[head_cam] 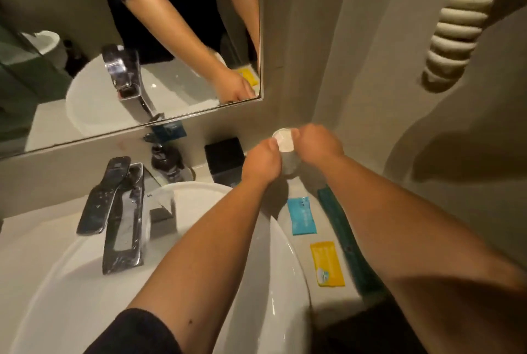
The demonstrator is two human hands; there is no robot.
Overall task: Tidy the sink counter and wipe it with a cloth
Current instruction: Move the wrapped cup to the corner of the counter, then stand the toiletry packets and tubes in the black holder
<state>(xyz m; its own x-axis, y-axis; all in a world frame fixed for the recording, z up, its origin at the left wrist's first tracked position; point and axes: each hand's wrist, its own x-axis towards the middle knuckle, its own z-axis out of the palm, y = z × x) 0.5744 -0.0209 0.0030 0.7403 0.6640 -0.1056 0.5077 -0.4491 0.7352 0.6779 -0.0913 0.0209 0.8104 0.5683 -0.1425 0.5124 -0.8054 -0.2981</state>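
Note:
A clear cup with a white lid (283, 141) stands at the back corner of the counter (302, 194), right of the white basin (288, 262). Both hands close around it: my left hand (261, 164) grips its left side and my right hand (318, 141) pinches the lid's right edge. On the counter nearer to me lie a blue sachet (301, 216), a yellow sachet (327, 264) and a long teal packet (346, 242) along the wall. No cloth shows in this view.
A chrome faucet (119, 216) rises over the basin's left side. Behind it stand a dark pump bottle (166, 158) and a black box (225, 159). A mirror (85, 82) covers the back wall. A coiled cord (462, 19) hangs on the right wall.

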